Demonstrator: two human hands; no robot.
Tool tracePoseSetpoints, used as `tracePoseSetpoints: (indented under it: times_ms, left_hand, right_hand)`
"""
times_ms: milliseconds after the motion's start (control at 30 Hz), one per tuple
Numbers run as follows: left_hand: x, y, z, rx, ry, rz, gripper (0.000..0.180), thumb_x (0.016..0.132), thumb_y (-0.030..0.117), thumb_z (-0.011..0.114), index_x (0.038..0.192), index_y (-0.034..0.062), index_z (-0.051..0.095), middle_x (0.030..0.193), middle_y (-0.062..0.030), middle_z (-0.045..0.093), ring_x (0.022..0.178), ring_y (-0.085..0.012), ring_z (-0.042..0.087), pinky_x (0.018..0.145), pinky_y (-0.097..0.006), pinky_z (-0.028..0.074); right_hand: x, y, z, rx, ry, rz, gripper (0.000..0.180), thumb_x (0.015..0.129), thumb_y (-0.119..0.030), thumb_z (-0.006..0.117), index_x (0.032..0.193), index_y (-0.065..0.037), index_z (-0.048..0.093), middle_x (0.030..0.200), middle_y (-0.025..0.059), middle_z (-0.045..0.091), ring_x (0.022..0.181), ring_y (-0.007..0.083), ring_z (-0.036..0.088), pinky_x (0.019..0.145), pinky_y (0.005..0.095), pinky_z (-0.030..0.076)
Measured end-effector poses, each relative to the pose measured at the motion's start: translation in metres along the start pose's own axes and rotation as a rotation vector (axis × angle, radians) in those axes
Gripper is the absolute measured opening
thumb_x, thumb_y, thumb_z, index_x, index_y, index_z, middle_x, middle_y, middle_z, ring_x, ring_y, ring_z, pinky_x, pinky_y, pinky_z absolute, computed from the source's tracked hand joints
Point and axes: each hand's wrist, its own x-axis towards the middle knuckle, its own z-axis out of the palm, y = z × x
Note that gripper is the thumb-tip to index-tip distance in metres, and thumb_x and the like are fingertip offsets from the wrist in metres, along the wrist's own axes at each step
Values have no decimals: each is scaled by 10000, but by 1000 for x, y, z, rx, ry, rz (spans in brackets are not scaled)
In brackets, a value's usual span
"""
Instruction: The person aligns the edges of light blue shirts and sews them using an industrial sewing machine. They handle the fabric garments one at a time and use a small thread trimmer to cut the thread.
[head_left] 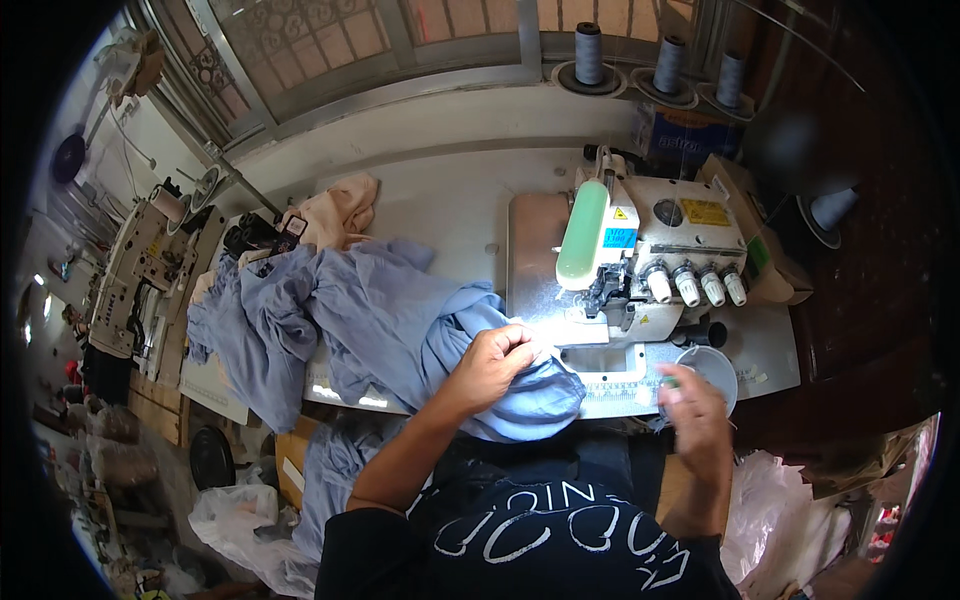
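Observation:
My left hand (492, 368) pinches the edge of a light blue garment (375, 315) in front of the overlock sewing machine (660, 240). The cloth hangs over the table's front edge below that hand and spreads away to the left. My right hand (698, 412) is raised to the right of the machine's bed, beside a round translucent container (722, 372). Motion smears it; its fingers curl round a small, dark greenish thing that I cannot make out. A bright lamp spot falls on the cloth near the machine's presser foot area.
Thread cones (588, 55) stand behind the machine, with a cardboard box (765, 240) at its right. A peach cloth (340, 210) lies behind the blue pile. Another sewing machine (150, 260) stands at the far left. Plastic bags (245, 525) lie below the table.

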Motion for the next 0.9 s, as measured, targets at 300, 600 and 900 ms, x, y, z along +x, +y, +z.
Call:
tracePoseSetpoints:
  times_ms: [300,600,900]
  left_hand:
    - [3,-8,5,-18,32,54,127,879,77,547,893,-26,621,792,33,575,729,-28,487,666,-180,393]
    - [2,-4,5,-33,38,19,119,874,66,542,880,-22,622,761,41,570,704,-21,485,641,-178,395]
    - [2,-6,6,-34,40,15,115,875,60,541,890,-19,624,752,49,547,681,-18,458,628,-171,376]
  right_hand:
    - [19,-2,110,504,-167,14,188,912,-23,482,1073,37,558,716,39,596,532,61,515,472,194,419]
    - [21,5,109,389,-24,-54,195,851,-7,558,1025,72,596,784,122,629,607,113,573,542,240,461]
    - [20,4,106,428,-40,25,205,828,-2,577,1008,92,603,851,171,648,678,157,621,607,267,491]
